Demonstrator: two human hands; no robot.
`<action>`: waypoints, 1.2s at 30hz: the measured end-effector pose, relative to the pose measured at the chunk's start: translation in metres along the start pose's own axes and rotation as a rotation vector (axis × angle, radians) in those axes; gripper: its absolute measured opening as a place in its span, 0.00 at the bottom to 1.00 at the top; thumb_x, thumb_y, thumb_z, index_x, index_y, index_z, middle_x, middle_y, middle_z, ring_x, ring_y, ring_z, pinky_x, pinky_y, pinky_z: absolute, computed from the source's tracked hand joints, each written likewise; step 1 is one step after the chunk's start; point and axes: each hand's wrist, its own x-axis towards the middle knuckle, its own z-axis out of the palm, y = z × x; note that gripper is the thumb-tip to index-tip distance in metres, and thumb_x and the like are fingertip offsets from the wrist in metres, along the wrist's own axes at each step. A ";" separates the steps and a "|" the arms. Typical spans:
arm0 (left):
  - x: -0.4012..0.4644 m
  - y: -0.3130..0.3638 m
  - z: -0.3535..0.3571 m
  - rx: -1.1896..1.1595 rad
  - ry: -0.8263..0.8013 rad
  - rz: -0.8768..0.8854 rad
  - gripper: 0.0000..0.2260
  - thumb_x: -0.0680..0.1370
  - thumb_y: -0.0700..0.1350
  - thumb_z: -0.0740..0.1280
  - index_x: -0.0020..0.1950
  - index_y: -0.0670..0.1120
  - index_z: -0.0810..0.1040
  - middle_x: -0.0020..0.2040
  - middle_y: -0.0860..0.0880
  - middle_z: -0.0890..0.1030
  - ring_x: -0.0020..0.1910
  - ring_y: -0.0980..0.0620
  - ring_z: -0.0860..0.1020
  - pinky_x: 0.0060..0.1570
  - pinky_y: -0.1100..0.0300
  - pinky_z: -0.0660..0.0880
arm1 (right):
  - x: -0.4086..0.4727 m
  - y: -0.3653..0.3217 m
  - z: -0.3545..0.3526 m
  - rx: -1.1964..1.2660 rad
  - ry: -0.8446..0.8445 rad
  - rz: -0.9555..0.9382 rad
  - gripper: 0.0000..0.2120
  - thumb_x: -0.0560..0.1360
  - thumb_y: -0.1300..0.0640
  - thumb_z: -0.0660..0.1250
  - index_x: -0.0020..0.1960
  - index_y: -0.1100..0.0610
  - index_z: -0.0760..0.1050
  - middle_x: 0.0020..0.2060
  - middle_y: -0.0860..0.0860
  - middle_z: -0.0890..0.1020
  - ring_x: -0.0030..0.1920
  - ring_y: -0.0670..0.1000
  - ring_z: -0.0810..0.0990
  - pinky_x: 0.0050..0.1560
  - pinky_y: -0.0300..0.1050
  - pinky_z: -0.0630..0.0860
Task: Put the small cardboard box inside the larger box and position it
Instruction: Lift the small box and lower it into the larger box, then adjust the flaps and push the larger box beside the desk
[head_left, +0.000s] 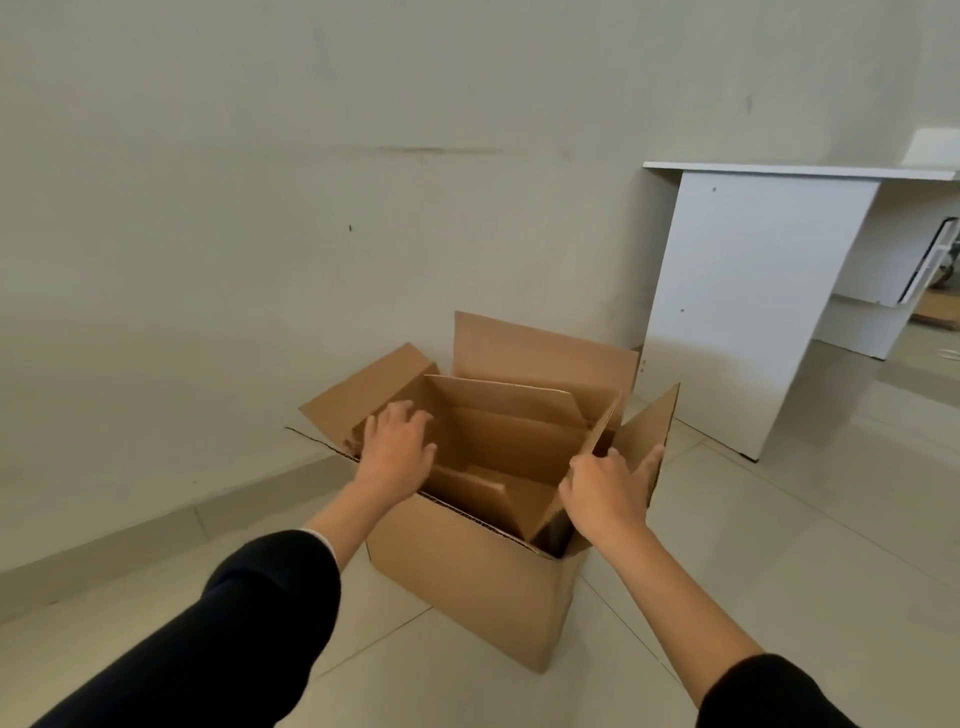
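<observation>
The larger cardboard box (467, 587) stands on the tiled floor with its top flaps spread open. The small cardboard box (514, 441) sits inside it, open at the top, its flaps rising above the larger box's rim. My left hand (395, 452) is curled over the small box's left wall. At the other side, my right hand (608, 493) grips the small box's right flap, fingers stretching toward the larger box's right flap (649, 426). The bottom of the larger box is hidden.
A plain wall (260, 208) runs close behind and to the left of the boxes. A white desk (727, 312) stands just to the right, its side panel near the larger box's back corner. Pale floor tiles (779, 571) stretch to the front and right.
</observation>
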 end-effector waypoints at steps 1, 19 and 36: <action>-0.006 0.004 0.008 0.003 -0.030 0.023 0.20 0.79 0.48 0.62 0.71 0.48 0.69 0.75 0.43 0.64 0.76 0.43 0.60 0.76 0.42 0.53 | 0.000 -0.003 0.003 -0.035 -0.010 -0.031 0.11 0.80 0.51 0.59 0.51 0.52 0.80 0.52 0.51 0.84 0.72 0.56 0.66 0.71 0.71 0.39; -0.080 0.070 0.033 0.133 -0.141 0.823 0.15 0.81 0.45 0.62 0.67 0.51 0.75 0.61 0.51 0.82 0.57 0.50 0.82 0.44 0.57 0.79 | 0.024 0.033 -0.009 -0.396 -0.493 -0.048 0.31 0.70 0.28 0.56 0.65 0.45 0.73 0.68 0.53 0.73 0.72 0.60 0.62 0.70 0.71 0.44; -0.080 -0.020 0.032 0.210 -0.170 0.880 0.20 0.80 0.39 0.61 0.72 0.49 0.70 0.68 0.48 0.77 0.67 0.48 0.76 0.64 0.52 0.75 | -0.040 -0.005 0.021 -0.645 -0.398 -0.273 0.16 0.78 0.64 0.60 0.66 0.60 0.70 0.63 0.58 0.76 0.63 0.59 0.74 0.70 0.59 0.62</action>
